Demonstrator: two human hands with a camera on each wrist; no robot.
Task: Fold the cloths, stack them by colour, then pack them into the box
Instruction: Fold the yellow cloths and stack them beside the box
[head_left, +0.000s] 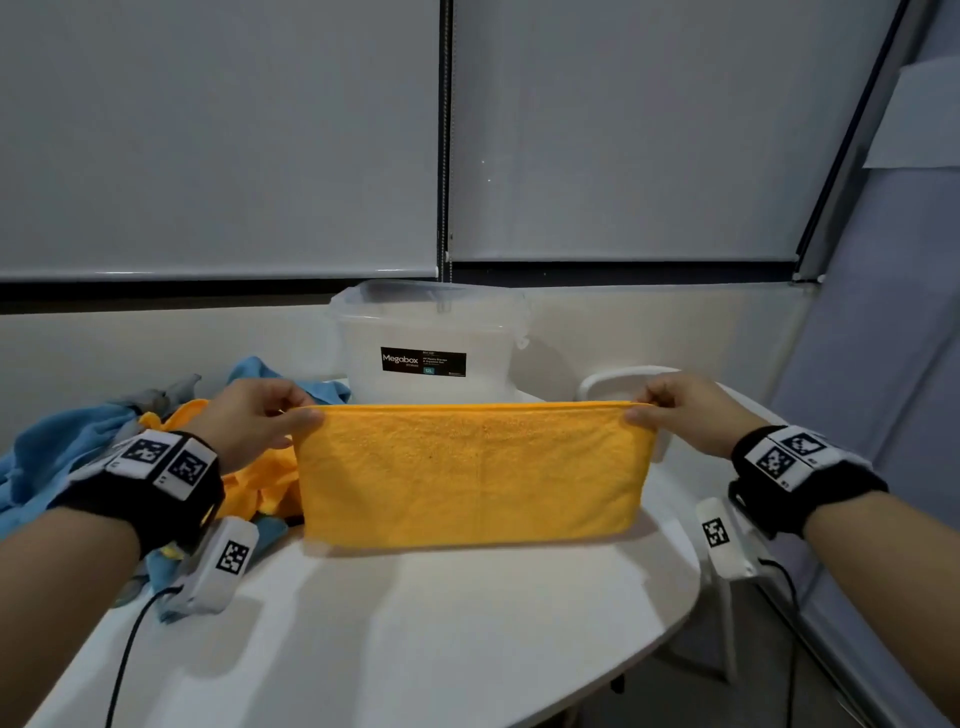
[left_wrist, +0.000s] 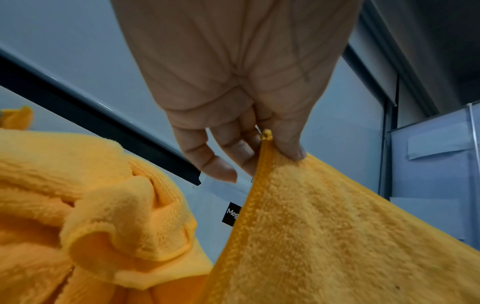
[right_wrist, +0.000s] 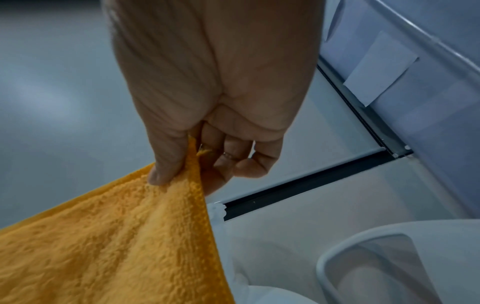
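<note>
Forearms nearest the lens, each strapped with a black wristband (head_left: 156, 483) carrying white square-coded tags; no readable text on those, only block patterns

Left hand (head_left: 254, 415) and right hand (head_left: 680, 410) raised over the white rounded counter (head_left: 415, 623), each pinching a top corner of the orange terry cloth (head_left: 472, 473) between thumb and curled fingers; other fingers tucked loosely behind the fabric. Confirmed in wrist views: left thumb (left_wrist: 291, 144) on the hemmed corner, right thumb (right_wrist: 166, 164) likewise

Orange cloth hung taut between the hands, apparently already doubled once, lower edge just off or brushing the counter; cannot tell which

Step in hand, as judged: second fold of this cloth. To do well:
- keep top edge level and tight, corners matched
- bring one hand across to the other so the side edges meet, or lay flat first and smooth out
- check hems line up before letting go

Heap of unfolded orange and blue cloths (head_left: 78, 447) at left, partly under the left wrist. Translucent plastic storage box (head_left: 431, 332) behind the held cloth, lid seemingly on

Writing: black label (head_left: 423, 361) on the box front reads "Megabox"; smaller lines beside it too fine to read. Left wrist view shows only "Meg"
</note>
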